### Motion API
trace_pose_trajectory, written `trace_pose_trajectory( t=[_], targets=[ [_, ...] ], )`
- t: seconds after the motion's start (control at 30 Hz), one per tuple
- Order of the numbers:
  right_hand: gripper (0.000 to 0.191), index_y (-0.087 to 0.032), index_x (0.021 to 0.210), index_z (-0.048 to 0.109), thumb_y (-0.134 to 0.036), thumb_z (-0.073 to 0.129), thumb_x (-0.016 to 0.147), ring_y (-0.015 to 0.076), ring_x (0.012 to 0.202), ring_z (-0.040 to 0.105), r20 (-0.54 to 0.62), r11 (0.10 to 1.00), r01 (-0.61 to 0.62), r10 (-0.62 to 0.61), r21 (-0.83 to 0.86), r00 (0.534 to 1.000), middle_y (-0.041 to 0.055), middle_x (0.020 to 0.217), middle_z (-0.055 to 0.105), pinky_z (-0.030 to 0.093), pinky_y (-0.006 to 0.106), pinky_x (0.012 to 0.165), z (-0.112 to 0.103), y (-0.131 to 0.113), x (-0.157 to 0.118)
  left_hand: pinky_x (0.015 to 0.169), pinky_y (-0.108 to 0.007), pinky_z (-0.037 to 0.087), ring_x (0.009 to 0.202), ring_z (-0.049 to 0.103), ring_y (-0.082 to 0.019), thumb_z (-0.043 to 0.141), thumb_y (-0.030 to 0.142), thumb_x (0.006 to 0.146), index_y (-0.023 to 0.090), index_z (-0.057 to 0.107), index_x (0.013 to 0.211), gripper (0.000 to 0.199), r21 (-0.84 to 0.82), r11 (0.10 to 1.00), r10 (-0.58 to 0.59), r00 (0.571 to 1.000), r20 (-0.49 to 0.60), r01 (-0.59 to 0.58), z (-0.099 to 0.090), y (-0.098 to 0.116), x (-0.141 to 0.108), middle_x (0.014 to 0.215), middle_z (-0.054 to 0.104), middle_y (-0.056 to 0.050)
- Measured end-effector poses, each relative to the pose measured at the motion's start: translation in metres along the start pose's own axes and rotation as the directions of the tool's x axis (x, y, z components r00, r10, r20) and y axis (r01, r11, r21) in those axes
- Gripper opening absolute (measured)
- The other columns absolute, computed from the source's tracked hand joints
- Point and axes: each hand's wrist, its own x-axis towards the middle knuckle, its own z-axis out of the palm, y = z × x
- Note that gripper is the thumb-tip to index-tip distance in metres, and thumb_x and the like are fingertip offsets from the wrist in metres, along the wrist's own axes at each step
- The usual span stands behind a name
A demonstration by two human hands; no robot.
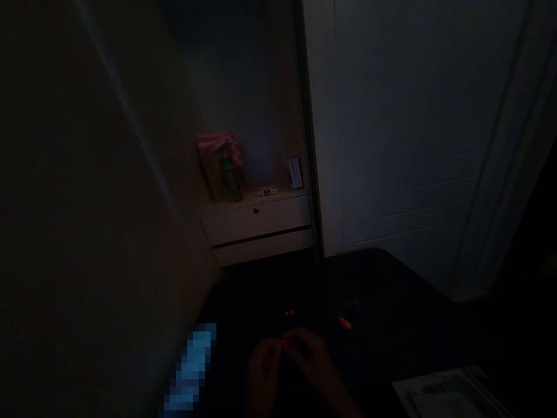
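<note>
The light is very dim. Low in the head view, my left hand (263, 371) and my right hand (311, 360) meet over a dark table, fingertips close together. A small bright red piece (284, 343) shows at the fingertips of my right hand. My left hand is closed around a larger red lump (267, 359), partly hidden by the fingers. Just beyond the hands lie two tiny red balls (289, 313), side by side. Farther right sit an orange lump (344, 323) and a dark purplish lump (353, 306). What the lumps are made of I cannot tell.
The dark tabletop (391, 290) has a rounded far corner. A pale printed sheet or packet (448, 395) lies near right; a blurred-out bright blue patch (191, 368) is near left. Beyond stand a drawer unit (261, 223) with a green bottle (230, 180) on top and a pale door (400, 128).
</note>
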Motion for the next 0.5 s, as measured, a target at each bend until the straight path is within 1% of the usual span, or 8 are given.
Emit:
trace_pose_trajectory(
  t=[0.2,0.33,0.5],
  targets=[
    [0.033,-0.023,0.097,0.074,-0.053,0.062,0.094,0.0240,0.095,0.070,0.024,0.999,0.039,-0.039,-0.012,0.999,0.0058,0.099,0.076,0.052,0.034,0.087,-0.0018,-0.0025,0.0004,0.074,-0.030,0.056,0.079,0.071,-0.022,0.054,0.077,0.081,0.020,0.077,0.084,0.062,0.004,1.000,0.016,1.000,0.002,-0.016,0.0010,-0.0055,0.0004,0.083,0.077,-0.008],
    [0.033,-0.022,0.096,0.073,-0.053,0.061,0.095,0.0238,0.094,0.070,0.034,0.999,0.044,-0.044,-0.016,0.998,0.0060,0.098,0.075,0.051,0.035,0.087,-0.0030,-0.0063,0.0004,0.073,-0.029,0.055,0.077,0.070,-0.021,0.053,0.077,0.081,0.020,0.076,0.083,0.062,0.014,1.000,0.024,1.000,0.001,-0.024,0.0014,-0.0072,0.0006,0.082,0.076,-0.008],
    [0.029,-0.023,0.095,0.072,-0.050,0.060,0.096,0.0226,0.092,0.069,0.020,0.998,0.055,-0.055,-0.022,0.998,0.0048,0.096,0.074,0.051,0.033,0.085,-0.0035,-0.0082,0.0003,0.069,-0.028,0.054,0.072,0.068,-0.020,0.055,0.076,0.082,0.020,0.076,0.080,0.059,0.034,0.998,0.043,0.999,-0.010,-0.043,0.0012,-0.0064,0.0001,0.076,0.075,-0.006]
  ],
)
